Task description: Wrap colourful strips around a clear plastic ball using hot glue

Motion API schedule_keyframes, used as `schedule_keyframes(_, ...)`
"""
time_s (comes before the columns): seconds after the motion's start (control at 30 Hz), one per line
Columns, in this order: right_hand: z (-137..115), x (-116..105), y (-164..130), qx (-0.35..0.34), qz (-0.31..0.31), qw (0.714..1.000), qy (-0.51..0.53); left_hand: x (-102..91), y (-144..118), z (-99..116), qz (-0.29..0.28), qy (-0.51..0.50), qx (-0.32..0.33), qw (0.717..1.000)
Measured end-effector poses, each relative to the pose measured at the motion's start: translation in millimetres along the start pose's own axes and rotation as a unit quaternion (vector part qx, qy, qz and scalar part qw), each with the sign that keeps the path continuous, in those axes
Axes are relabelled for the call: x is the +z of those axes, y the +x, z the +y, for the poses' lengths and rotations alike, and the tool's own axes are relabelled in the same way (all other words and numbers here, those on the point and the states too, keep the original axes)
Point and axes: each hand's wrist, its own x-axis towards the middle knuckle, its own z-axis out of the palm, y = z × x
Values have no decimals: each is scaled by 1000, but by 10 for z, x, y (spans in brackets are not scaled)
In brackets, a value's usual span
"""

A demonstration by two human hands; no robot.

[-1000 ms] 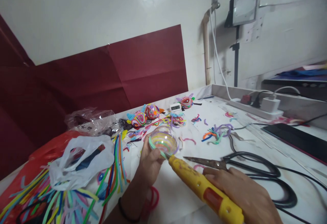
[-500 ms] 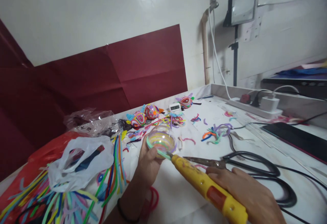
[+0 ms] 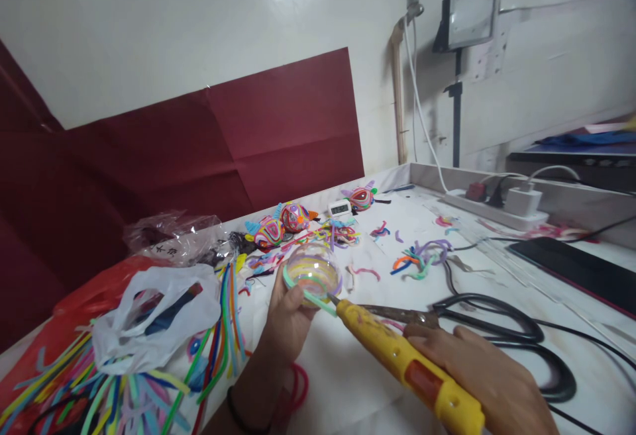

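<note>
My left hand [image 3: 285,326] grips a clear plastic half-sphere [image 3: 313,269] lined with rings of coloured pipe cleaner, a loose green strand trailing from its rim. My right hand [image 3: 484,385] holds a yellow glue gun [image 3: 405,363] whose metal tip sits just beside that green strand at the sphere's lower edge. Both hands hover low over the white table [image 3: 358,388].
Large black-handled scissors [image 3: 447,319] lie just behind the glue gun. A heap of coloured pipe cleaners [image 3: 119,388] under a white plastic bag [image 3: 149,319] fills the left. Finished colourful fish figures [image 3: 281,223], a small timer [image 3: 340,208], a power strip [image 3: 501,210] and black cables sit farther back.
The glue gun has slid slightly right and back, so its tip now stands a little off the sphere's rim. The left hand and sphere drifted slightly left.
</note>
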Motion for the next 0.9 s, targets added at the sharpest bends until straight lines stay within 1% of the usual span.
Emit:
schedule_keyframes(0.1, -20, -25, 14, -39, -12, 999, 16, 5, 3, -7, -2, 5, 2, 1000)
schedule_keyframes(0.17, -51, -28, 21, -23, -25, 999, 19, 6, 6, -14, -1, 7, 2, 1000)
schedule_keyframes(0.27, -106, -2, -12, 12, -70, 997, 37, 6, 5, -22, 10, 4, 0, 1000)
schedule_keyframes(0.37, -147, 39, -69, 27, -101, 993, 47, 6, -1, -22, 21, 3, -5, 1000)
schedule_keyframes(0.47, -153, 62, -92, 30, -97, 994, 39, 6, -4, -20, 15, 6, -3, 1000)
schedule_keyframes(0.53, -127, 55, -89, 32, -77, 996, 44, 7, -4, -19, 6, 6, -1, 1000)
schedule_keyframes(0.63, -46, 18, -97, -6, -47, 998, 52, 13, -5, -13, 5, 5, -6, 1000)
schedule_keyframes(0.73, 28, -6, -160, -44, -53, 997, 48, 24, -5, -1, 9, 2, -7, 1000)
schedule_keyframes(0.77, 39, -4, -190, -40, -54, 997, 45, 27, -4, 3, 9, 1, -5, 1000)
schedule_keyframes(0.9, 10, 33, -284, 27, -41, 998, 29, 34, 1, 10, 12, 1, -6, 1000)
